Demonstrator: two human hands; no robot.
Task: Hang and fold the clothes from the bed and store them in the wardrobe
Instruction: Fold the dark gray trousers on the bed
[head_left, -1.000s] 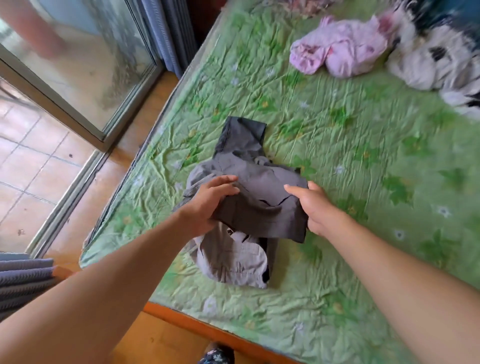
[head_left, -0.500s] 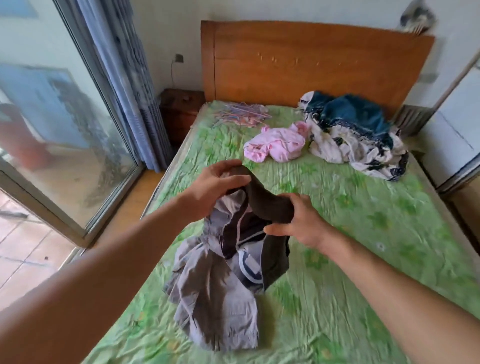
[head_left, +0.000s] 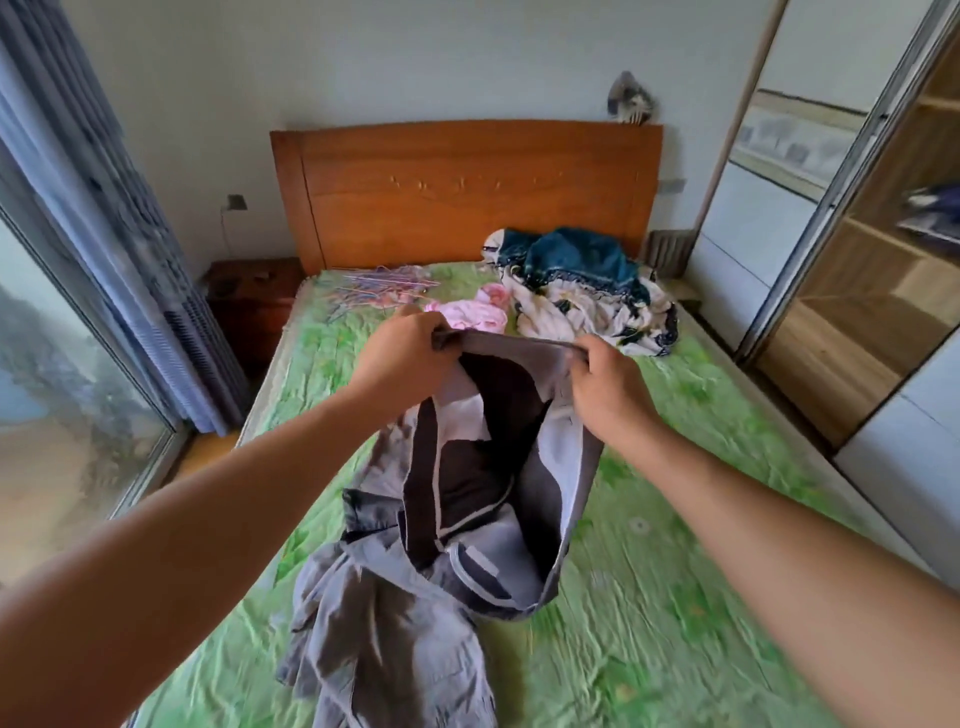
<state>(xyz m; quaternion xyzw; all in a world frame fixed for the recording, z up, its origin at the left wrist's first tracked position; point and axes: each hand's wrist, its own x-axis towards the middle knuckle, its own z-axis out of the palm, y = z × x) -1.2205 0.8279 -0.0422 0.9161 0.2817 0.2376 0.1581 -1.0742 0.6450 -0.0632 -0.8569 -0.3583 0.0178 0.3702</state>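
Head: green bed (head_left: 675, 597), wooden headboard (head_left: 467, 208), wardrobe (head_left: 872, 291) right; grey garment (head_left: 374, 623) held.

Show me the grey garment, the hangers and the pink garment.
grey garment (head_left: 395, 639), head view, on its crumpled lower part.
hangers (head_left: 384, 283), head view, middle of the pile.
pink garment (head_left: 479, 315), head view, on its visible folds.

Grey garment (head_left: 384, 639) runs off the bottom edge, pink clothes (head_left: 475, 314) are half hidden behind the left hand (head_left: 402, 361), and whatever sits on the wardrobe shelf (head_left: 883, 240) is just a blur.
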